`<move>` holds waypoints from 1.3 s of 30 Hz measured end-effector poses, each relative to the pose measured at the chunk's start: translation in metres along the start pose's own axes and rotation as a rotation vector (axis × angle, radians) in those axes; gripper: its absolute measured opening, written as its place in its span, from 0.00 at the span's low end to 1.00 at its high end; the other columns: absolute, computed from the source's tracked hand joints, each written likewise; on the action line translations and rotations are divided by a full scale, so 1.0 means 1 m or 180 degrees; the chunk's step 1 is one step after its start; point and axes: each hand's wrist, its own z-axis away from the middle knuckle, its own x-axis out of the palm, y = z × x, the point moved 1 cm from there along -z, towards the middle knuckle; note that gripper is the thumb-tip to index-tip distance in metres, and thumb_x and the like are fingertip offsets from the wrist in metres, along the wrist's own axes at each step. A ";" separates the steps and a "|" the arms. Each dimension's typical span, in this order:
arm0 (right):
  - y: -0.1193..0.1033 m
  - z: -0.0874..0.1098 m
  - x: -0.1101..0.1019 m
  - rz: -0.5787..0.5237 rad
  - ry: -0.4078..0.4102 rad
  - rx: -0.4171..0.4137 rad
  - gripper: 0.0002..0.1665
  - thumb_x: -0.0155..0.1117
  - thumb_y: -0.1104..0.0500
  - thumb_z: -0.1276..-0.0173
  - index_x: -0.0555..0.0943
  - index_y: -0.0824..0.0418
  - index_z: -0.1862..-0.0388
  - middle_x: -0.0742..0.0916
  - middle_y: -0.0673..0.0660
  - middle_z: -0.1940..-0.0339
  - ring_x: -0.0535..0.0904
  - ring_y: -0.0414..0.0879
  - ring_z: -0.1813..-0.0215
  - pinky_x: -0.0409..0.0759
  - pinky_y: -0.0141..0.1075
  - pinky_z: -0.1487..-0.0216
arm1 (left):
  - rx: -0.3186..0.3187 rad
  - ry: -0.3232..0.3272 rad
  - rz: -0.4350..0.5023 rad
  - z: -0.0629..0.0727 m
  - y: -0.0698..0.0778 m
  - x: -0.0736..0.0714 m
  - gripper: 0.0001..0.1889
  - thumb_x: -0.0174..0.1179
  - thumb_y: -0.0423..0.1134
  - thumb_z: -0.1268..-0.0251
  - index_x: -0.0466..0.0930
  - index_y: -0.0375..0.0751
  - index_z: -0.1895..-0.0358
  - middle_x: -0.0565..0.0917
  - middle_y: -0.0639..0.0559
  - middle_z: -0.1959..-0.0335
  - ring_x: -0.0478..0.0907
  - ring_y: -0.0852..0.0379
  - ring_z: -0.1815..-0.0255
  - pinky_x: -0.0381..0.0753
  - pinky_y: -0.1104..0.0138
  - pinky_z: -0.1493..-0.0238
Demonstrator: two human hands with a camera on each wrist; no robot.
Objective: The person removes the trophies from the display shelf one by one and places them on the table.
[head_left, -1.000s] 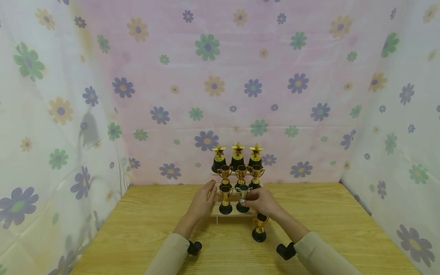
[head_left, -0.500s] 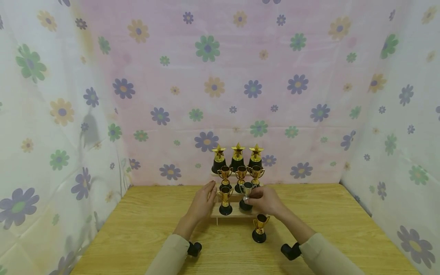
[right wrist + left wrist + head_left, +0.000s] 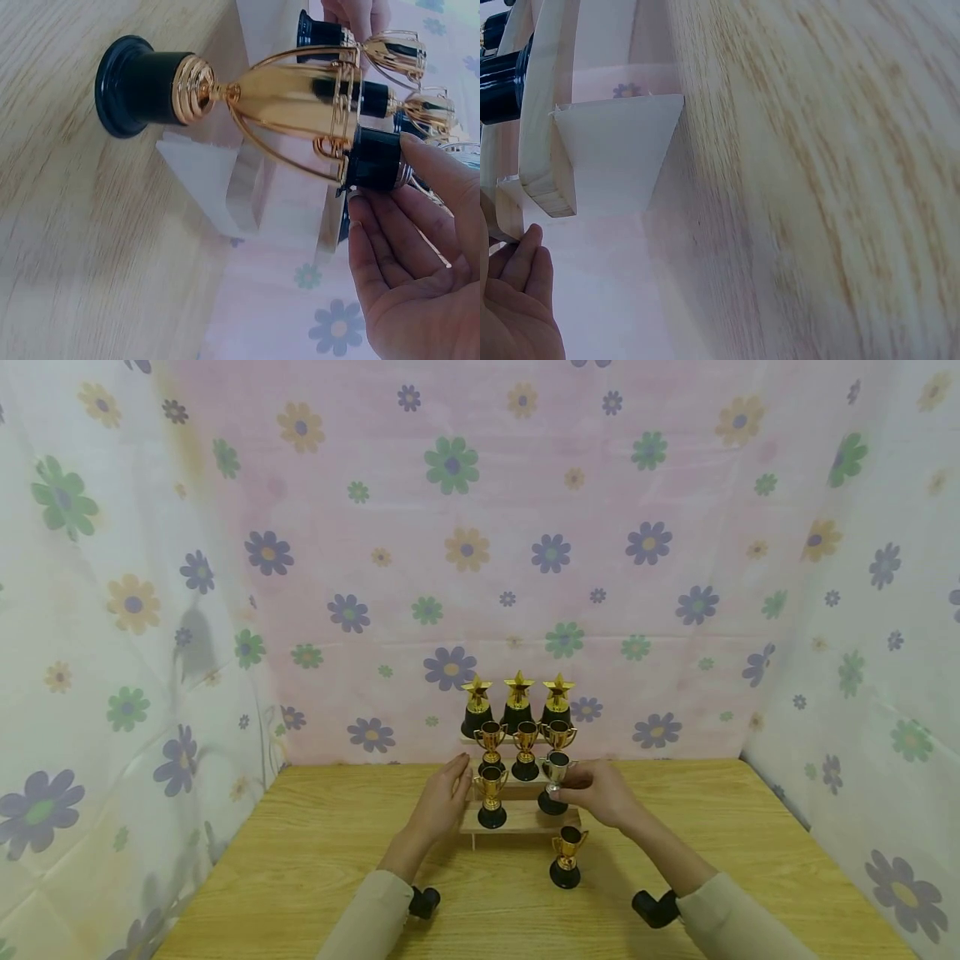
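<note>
My right hand (image 3: 606,793) pinches a small silver trophy cup (image 3: 556,767) near its stem, over the right end of the front step of a wooden tiered stand (image 3: 519,815). In the right wrist view, thumb and fingers sit around its black base (image 3: 375,159). With fingers straight, my left hand (image 3: 441,797) rests at the stand's left side; the left wrist view has its fingertips (image 3: 538,262) right at the end of a step. A gold trophy cup (image 3: 492,789) stands at the left of the front step. Another gold trophy cup (image 3: 567,857) stands upright on the table before the stand.
Gold cups (image 3: 527,739) line the middle step, partly hidden behind the silver one. Star trophies (image 3: 518,697) with black bases fill the top step. The wood-grain table (image 3: 337,860) ends at a flowered cloth backdrop (image 3: 375,677), with cloth on both sides.
My right hand has lifted the silver trophy cup from the middle of the front step and carried it right, to the step's right end. The left hand has kept its place.
</note>
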 end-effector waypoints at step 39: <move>0.049 0.041 -0.027 0.0062 0.0160 0.0456 0.11 0.74 0.58 0.32 0.90 0.63 0.56 0.91 0.57 0.60 0.89 0.50 0.57 0.88 0.42 0.57 | 0.0045 0.0037 0.0046 -0.001 -0.004 0.004 0.23 0.48 0.37 0.16 0.69 0.23 0.30 0.71 0.27 0.29 0.69 0.32 0.28 0.68 0.45 0.27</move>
